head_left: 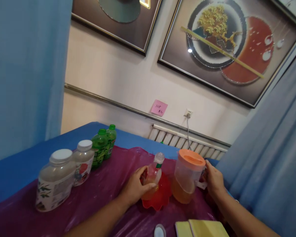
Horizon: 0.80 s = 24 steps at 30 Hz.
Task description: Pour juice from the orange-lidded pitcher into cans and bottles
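Observation:
My left hand is closed around a clear bottle with an uncapped neck and a bit of green label. Some cloudy liquid shows low in the bottle, which stands or hovers over a red scalloped dish; whether it touches the dish I cannot tell. On the right, my right hand grips the handle of a clear plastic pitcher. Its orange lid is on, and amber liquid fills the lower part. The liquid surface slants in view. The pitcher is just right of the bottle, apart from it.
Two white-capped jars and two green bottles stand at the left on a purple plastic sheet. A white cap and a folded yellow cloth lie at the near edge. Blue curtains hang on both sides.

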{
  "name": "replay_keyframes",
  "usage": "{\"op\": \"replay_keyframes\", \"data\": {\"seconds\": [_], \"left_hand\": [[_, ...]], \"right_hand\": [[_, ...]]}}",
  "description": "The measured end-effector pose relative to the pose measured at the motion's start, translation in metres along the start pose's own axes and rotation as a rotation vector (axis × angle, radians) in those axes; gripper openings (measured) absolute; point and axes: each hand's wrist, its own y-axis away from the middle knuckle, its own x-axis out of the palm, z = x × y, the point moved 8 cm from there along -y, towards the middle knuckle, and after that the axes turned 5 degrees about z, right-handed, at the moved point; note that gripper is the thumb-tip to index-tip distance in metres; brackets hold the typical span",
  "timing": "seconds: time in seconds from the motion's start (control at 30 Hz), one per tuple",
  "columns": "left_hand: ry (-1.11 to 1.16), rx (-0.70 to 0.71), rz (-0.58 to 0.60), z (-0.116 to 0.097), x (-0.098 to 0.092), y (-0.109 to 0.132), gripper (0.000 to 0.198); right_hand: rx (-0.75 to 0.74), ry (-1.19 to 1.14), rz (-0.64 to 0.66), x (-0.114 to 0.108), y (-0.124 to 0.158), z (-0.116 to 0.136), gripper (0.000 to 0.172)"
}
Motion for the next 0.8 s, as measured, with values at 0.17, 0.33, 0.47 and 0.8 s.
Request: {"op": "replay_keyframes", "data": {"seconds": [0.17, 0.33, 0.47, 0.8], "left_hand": [[0.019, -0.026, -0.005, 0.005, 0.0, -0.004, 0.073], [0.026, -0.027, 0.019, 0.003, 0.001, -0.008, 0.069], [-0.01, -0.026, 0.005, 0.002, -0.002, -0.009, 0.071], [-0.019, -0.061, 0.103, 0.002, 0.006, -0.007, 0.073]], "right_hand": [[0.142, -0.148, -0.059, -0.006, 0.008, -0.035, 0.049], [0.144, -0.136, 0.002, -0.012, 0.01, -0.044, 0.052], [0.021, 0.04, -0.132, -0.036, 0.016, -0.026, 0.049], [-0.621, 0.523, 0.719, 0.085, 0.187, -0.02, 0.041]]}}
